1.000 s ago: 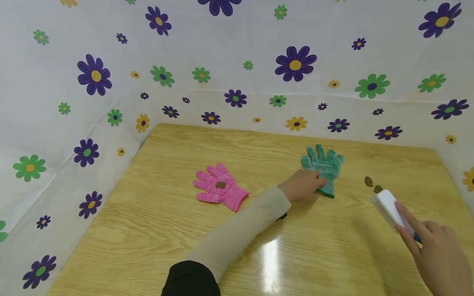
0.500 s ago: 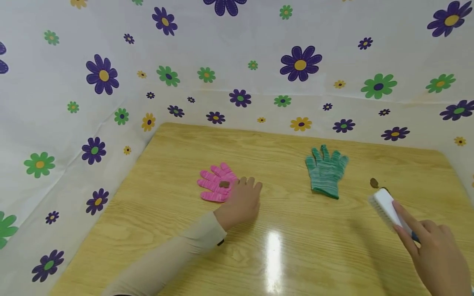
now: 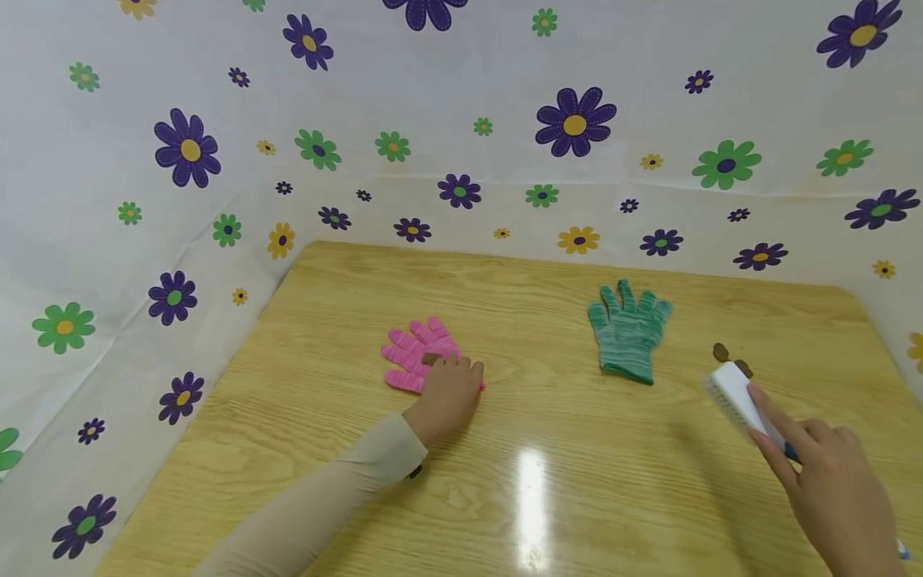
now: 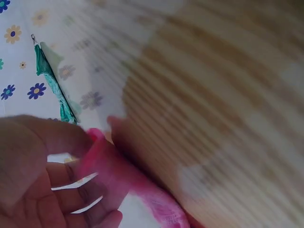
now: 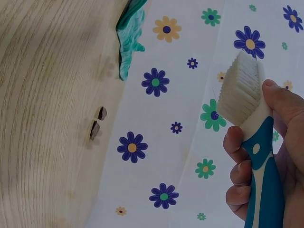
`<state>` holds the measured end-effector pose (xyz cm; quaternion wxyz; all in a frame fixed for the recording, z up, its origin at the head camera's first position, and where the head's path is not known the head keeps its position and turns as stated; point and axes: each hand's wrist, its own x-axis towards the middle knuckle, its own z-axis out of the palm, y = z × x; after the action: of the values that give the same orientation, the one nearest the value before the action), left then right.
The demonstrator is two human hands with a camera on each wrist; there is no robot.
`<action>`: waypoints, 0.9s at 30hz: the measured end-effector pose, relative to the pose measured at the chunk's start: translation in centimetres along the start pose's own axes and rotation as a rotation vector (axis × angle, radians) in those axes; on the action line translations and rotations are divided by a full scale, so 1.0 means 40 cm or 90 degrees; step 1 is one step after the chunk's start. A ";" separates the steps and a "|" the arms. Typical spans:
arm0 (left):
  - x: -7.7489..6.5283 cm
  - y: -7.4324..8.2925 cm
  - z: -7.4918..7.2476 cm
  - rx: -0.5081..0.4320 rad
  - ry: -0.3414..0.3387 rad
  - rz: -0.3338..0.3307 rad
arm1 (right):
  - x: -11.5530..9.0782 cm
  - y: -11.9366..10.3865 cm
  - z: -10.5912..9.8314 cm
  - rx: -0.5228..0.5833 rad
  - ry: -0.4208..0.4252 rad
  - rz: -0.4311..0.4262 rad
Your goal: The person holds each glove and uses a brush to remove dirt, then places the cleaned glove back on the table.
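Note:
My left hand is over the cuff of a pink knit glove, which lies fingers up and left on the table. In the left wrist view the thumb and fingers pinch the lifted edge of the pink cuff. A small brown lump lies on the glove's palm, partly behind the hand. My right hand grips a white and blue scrub brush by its handle, raised over the table with bristles facing left. A green knit glove lies flat between the two hands.
Two brown lumps lie on the wood-grain table just beyond the brush head. A white flower-print cloth hangs along the back and sides of the table.
My left hand has left the green glove's cuff, moved left to the pink glove and taken hold of its cuff. The right hand with the brush has barely moved.

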<state>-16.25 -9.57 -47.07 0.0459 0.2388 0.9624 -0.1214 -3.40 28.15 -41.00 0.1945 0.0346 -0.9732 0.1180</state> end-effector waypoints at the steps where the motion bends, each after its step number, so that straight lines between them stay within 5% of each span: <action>1: 0.001 0.000 -0.001 0.000 -0.002 0.001 | 0.000 0.001 0.000 -0.001 0.000 0.000; 5: -0.005 0.007 -0.013 -0.002 0.021 0.040 | -0.001 0.002 0.001 -0.010 -0.014 0.005; 12: -0.042 0.061 -0.033 0.017 0.266 0.241 | -0.001 -0.002 0.006 -0.009 -0.005 -0.007; 16: -0.060 0.092 -0.040 0.043 0.328 0.326 | 0.001 -0.006 0.011 -0.001 -0.006 -0.011; 20: -0.074 0.092 -0.031 0.024 0.267 0.355 | 0.002 -0.009 0.016 0.006 -0.014 -0.016; 24: -0.088 0.069 -0.018 -0.016 0.173 0.326 | 0.003 -0.014 0.019 0.010 -0.024 -0.027; 27: -0.091 0.057 -0.012 -0.032 0.152 0.314 | 0.013 -0.025 0.027 0.014 -0.024 -0.058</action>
<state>-11.98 -9.12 -46.57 -0.0340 0.4773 0.8765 -0.0533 -4.16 26.93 -41.55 0.1806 0.0835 -0.9728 0.1187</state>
